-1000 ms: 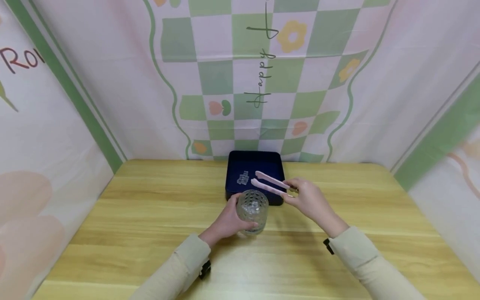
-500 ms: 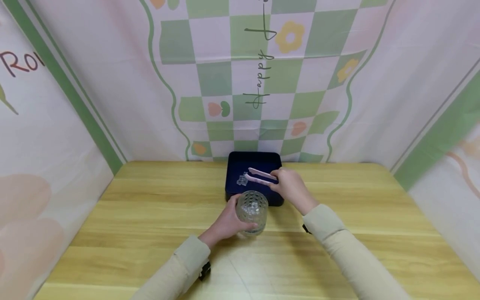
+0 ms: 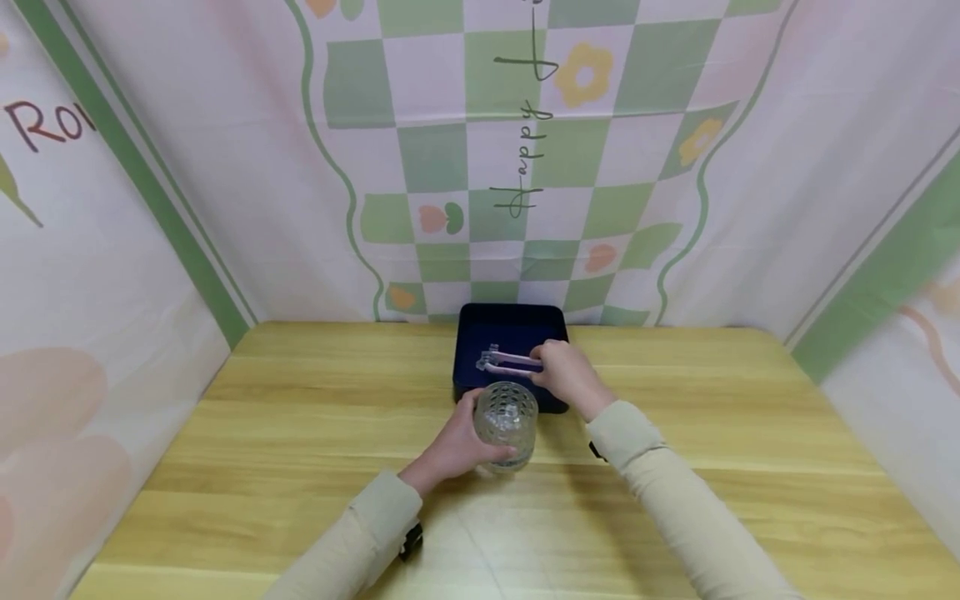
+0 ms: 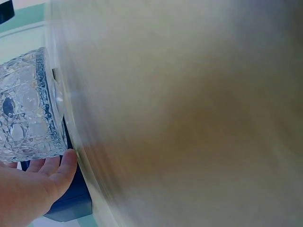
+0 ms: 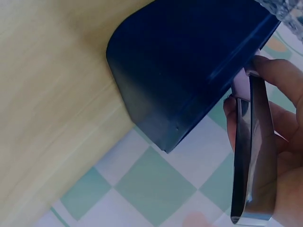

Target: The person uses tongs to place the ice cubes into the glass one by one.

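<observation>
Now brings tongs [image 3: 516, 358], pinched in fingers of the right hand [image 3: 567, 375], seemingly within grasp of clear pieces [image 3: 482, 363] in the tray [image 3: 512, 318], gripping the glass [image 3: 507, 429] before it with the left hand [image 3: 457, 442].

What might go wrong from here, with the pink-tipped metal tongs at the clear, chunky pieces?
The clear, chunky pieces lie bunched by the tips of the tongs, so one might slip or get nudged aside. The clear, embossed glass cup sits close by the navy square tray; the right hand might knock it, though the left hand grips it.
</observation>
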`<state>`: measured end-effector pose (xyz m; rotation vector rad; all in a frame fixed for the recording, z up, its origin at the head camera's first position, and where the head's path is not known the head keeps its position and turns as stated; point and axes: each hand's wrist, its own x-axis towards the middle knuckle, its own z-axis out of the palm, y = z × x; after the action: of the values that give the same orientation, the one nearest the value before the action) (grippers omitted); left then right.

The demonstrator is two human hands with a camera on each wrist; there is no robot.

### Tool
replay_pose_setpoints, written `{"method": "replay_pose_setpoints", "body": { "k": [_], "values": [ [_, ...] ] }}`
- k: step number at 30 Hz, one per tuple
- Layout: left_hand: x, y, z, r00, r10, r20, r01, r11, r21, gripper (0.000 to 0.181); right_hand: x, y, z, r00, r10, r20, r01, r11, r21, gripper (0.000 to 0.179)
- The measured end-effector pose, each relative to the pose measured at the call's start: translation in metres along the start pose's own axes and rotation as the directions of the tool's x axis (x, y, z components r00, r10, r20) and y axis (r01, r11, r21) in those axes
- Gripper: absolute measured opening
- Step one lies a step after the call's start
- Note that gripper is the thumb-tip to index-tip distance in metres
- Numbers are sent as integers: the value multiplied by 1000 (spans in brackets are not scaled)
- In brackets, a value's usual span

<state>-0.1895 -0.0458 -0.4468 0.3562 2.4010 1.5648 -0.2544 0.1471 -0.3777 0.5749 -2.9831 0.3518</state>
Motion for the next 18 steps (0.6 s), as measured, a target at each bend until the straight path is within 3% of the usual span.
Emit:
{"method": "replay_pose_setpoints", "body": {
  "k": [18],
  "values": [
    [0, 0, -1, 1000, -10, 4, 10, 1000, 1, 98, 9, -2, 11, 996, 53, 71, -51, 999, -19, 28]
  ]
}}
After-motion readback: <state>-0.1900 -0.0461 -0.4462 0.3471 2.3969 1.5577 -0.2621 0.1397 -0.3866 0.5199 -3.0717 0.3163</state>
